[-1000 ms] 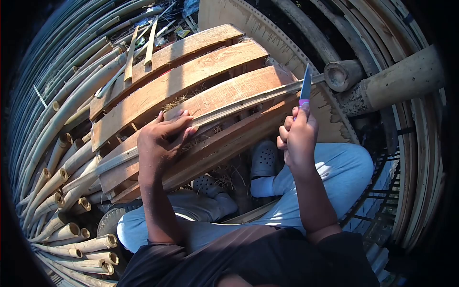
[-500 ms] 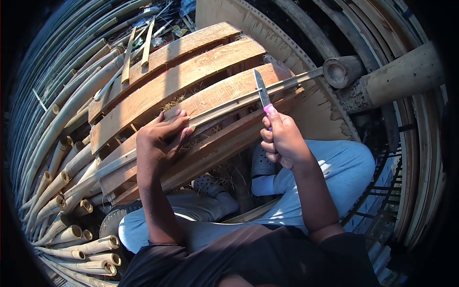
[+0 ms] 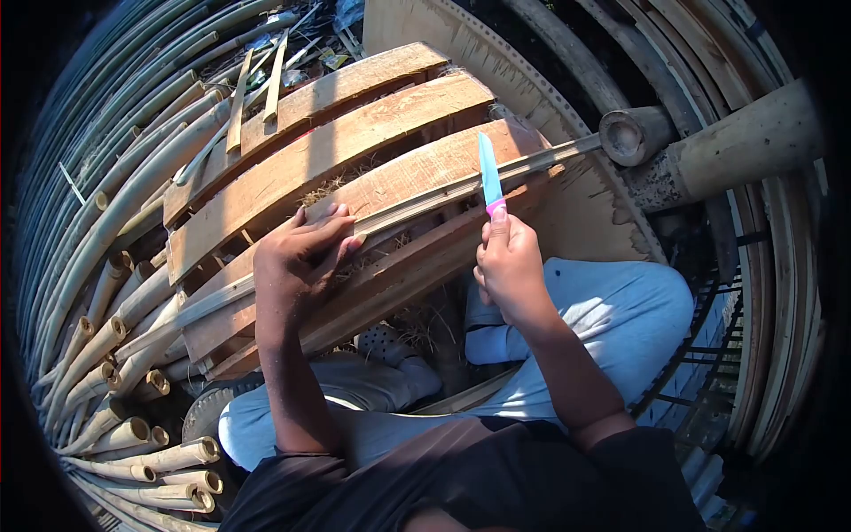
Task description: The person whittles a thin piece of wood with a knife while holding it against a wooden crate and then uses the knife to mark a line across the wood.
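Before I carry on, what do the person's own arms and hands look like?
The left hand and right hand are ungloved, with no watch, ring or cable to be seen. Both arms are bare up to the short, black left sleeve and right sleeve, which show no markings.

One knife, one long strip, two grips

One knife [image 3: 490,168] at the centre of the frame, and one long strip [image 3: 425,202] crossing it. Two grips: one left hand [image 3: 301,257], one right hand [image 3: 511,262]. One slatted desk [image 3: 417,257] with three broad top slats [image 3: 390,120]. Two thin sticks [image 3: 276,80], upper left. Two shoes [image 3: 381,344], lower centre. Two thick poles [image 3: 753,146], upper right. Bamboo poles [image 3: 182,454] down the left side, too many to count.
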`<state>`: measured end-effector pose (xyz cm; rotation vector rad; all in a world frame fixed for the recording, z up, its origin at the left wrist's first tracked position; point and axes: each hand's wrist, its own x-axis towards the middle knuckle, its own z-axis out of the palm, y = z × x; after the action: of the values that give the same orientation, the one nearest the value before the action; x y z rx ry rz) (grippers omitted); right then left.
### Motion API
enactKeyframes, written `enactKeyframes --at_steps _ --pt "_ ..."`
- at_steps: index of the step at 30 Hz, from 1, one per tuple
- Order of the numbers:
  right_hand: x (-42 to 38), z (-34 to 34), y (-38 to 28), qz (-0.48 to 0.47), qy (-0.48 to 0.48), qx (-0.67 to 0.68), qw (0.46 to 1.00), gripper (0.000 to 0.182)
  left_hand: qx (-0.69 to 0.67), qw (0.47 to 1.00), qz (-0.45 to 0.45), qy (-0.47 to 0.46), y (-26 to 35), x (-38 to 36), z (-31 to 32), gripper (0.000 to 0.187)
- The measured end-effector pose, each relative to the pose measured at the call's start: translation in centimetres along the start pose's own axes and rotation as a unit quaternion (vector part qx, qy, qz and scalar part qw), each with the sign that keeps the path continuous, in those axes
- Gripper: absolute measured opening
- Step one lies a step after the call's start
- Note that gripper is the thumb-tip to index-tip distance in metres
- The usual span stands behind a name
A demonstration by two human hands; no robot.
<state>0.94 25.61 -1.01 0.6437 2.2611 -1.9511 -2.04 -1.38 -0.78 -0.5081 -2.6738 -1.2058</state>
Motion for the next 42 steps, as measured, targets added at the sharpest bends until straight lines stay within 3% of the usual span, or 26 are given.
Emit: enactKeyframes --at_steps 3,4,5,7,8,9,11,12,13,18,19,21,22,23,25,27,28,29,31,33,35,37,38,39,41,42 --pt "0.6 -2.0 -2.4 0.065 0.004 0.121 0.990 0.037 0.001 1.000 -0.011 0.008 0.3 -0.1 0.0 0.030" --pt "0.7 -2.2 -2.4 0.040 0.066 0.111 0.991 0.037 -0.002 1.000 -0.009 0.010 0.3 -0.2 0.0 0.030" --pt "0.7 -1.5 -1.4 0.040 0.065 0.109 0.991 0.037 -0.007 1.000 -0.006 0.014 0.4 -0.1 0.0 0.030" --pt "0.6 0.5 1.7 -0.039 0.007 -0.021 0.999 0.038 0.005 1.000 0.003 0.020 0.4 -0.1 0.1 0.029" --pt "1.2 -0.2 1.4 -0.039 0.006 -0.017 0.999 0.038 0.016 0.999 0.012 0.025 0.4 0.0 0.1 0.028" --pt "0.6 -1.6 -1.7 0.026 -0.010 0.028 0.999 0.037 0.017 0.999 0.014 0.024 0.5 -0.1 0.0 0.028" --pt "2.2 -4.0 -2.1 0.023 0.062 0.081 0.994 0.037 -0.042 0.998 -0.034 0.020 0.8 -0.4 0.0 0.028" --pt "1.7 -2.7 -2.4 0.008 0.060 -0.014 0.998 0.041 -0.044 0.998 -0.036 0.022 0.8 -0.6 0.0 0.028" --pt "0.4 -1.4 -1.5 0.004 -0.027 -0.016 1.000 0.040 -0.032 0.999 -0.029 0.029 0.8 -0.5 0.0 0.027" --pt "1.8 -2.8 -2.7 -0.022 0.072 -0.020 0.997 0.042 -0.021 0.999 -0.029 0.040 1.0 -0.6 0.0 0.027" --pt "1.1 -1.6 -2.3 -0.016 0.031 -0.011 0.999 0.042 -0.027 0.998 -0.036 0.039 0.9 -0.8 0.0 0.027" --pt "2.7 -0.3 2.7 -0.227 0.088 -0.128 0.961 0.042 -0.033 0.998 -0.040 0.041 1.0 -0.6 0.1 0.026" --pt "1.9 -1.6 -0.3 -0.091 0.003 -0.037 0.995 0.041 -0.033 0.998 -0.033 0.042 1.0 -0.6 0.1 0.026" --pt "1.9 -2.5 -1.8 -0.036 0.067 0.004 0.997 0.041 -0.032 0.998 -0.027 0.044 0.9 -0.6 0.0 0.026" --pt "1.7 -2.5 -2.7 -0.043 0.118 0.008 0.992 0.042 -0.023 0.999 -0.030 0.038 0.8 -0.6 -0.1 0.026" --pt "0.7 1.3 0.9 -0.094 0.044 0.008 0.995 0.041 -0.016 0.999 -0.031 0.036 1.0 -0.6 -0.1 0.026" --pt "1.1 0.5 0.6 -0.126 0.066 -0.088 0.986 0.046 -0.027 0.998 -0.038 0.035 1.0 -0.6 -0.2 0.027" --pt "1.5 -1.4 -0.5 -0.047 0.016 -0.026 0.998 0.046 -0.037 0.998 -0.045 0.033 1.0 -0.5 -0.3 0.027" --pt "1.8 -3.1 -2.1 0.015 0.110 0.037 0.993 0.047 -0.026 0.999 -0.032 0.037 0.7 -0.4 -0.2 0.028" --pt "1.7 -0.2 2.0 -0.089 0.032 -0.029 0.995 0.048 -0.019 0.999 -0.025 0.043 0.6 -0.7 0.0 0.028" --pt "2.1 0.1 3.3 -0.098 0.034 -0.011 0.995 0.047 -0.027 0.999 -0.027 0.036 0.5 -0.5 -0.1 0.028" --pt "1.1 -1.7 -2.1 0.054 0.090 0.114 0.988 0.041 -0.015 0.999 -0.016 0.040 0.6 -0.2 0.0 0.028" --pt "1.7 -2.1 -1.3 0.004 0.118 0.089 0.989 0.041 -0.006 0.999 -0.010 0.043 0.6 -0.3 0.2 0.028" --pt "0.5 -0.3 -1.3 0.012 0.068 0.046 0.997 0.041 -0.008 0.999 -0.015 0.042 0.4 -0.6 0.3 0.028" --pt "0.7 1.6 3.0 -0.098 0.042 -0.004 0.994 0.042 -0.011 0.999 0.002 0.050 0.2 -0.4 0.3 0.028" --pt "1.1 0.2 1.1 -0.032 0.021 0.041 0.998 0.042 -0.011 0.999 0.006 0.049 0.4 -0.2 0.3 0.028"
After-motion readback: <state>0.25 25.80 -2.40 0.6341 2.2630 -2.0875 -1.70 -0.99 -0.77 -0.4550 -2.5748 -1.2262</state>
